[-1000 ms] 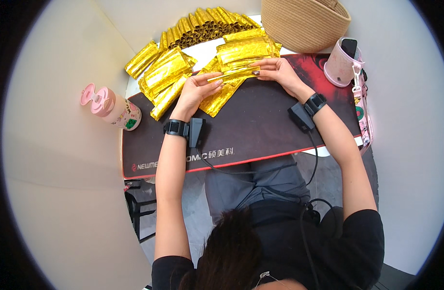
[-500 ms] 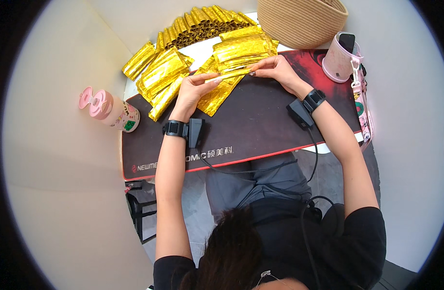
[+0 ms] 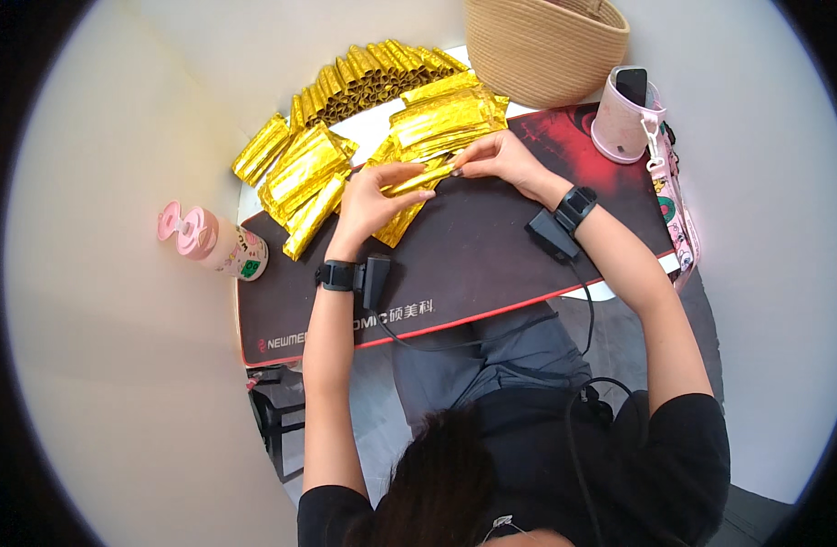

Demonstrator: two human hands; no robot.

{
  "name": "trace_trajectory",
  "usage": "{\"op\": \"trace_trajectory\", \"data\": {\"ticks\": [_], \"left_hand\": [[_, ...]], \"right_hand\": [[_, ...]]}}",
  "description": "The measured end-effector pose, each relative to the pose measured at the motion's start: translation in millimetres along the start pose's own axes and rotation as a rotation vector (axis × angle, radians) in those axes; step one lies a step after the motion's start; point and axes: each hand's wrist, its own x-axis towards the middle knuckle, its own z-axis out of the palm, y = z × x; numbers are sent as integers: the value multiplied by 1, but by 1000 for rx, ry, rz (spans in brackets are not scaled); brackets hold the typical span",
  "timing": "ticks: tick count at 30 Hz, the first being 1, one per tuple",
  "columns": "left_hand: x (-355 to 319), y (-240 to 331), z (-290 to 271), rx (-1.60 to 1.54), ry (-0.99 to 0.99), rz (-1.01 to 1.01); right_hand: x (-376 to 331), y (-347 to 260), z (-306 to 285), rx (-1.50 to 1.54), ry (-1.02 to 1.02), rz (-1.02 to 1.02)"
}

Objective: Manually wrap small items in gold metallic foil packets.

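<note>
Both forearms reach forward from the lower edge, each wearing a black wrist strap. The left hand (image 3: 371, 202) curls around the near end of a narrow gold foil sachet (image 3: 421, 179), fingers closed over it; the right hand (image 3: 498, 157) pinches the far end between thumb and fingertips. The sachet is held just above the far edge of a black desk mat (image 3: 473, 264) with a red border and white lettering, which covers the counter (image 3: 382, 132). Beside the left hand lie two loose heaps of flat gold sachets (image 3: 300, 173); a third heap (image 3: 448, 114) lies just beyond the right hand. Farther back stands one curved row of upright gold sachets (image 3: 368, 75); individual counts cannot be told. One woven basket (image 3: 542, 46), one pink cup holding a dark phone (image 3: 624, 114), one pink bottle (image 3: 209, 242) at the mat's left edge.
</note>
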Motion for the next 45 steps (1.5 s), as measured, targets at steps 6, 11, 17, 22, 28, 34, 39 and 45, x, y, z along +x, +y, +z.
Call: {"op": "trace_trajectory", "data": {"ticks": [6,11,17,22,28,34,39,45], "left_hand": [[13,5,16,-363,-139,-7],[4,-5,16,-609,-97,-131],[1,-7,19,-783,-167,-148],[-4,1,20,-763,-235,-160],[-6,5,23,-670,-252,-125],[-1,-3,16,-645,-228,-126],[-3,-3,17,-682,-238,-85],[-3,1,16,-676,-248,-83]], "right_hand": [[-2,-5,8,185,9,47],[0,-8,3,335,44,-83],[-3,-11,14,9,4,-332],[-5,-10,13,73,19,-201],[-5,-6,18,96,-18,-208],[-3,-3,18,56,-9,-220],[-1,1,16,116,14,-215],[0,3,13,67,43,-192]]}}
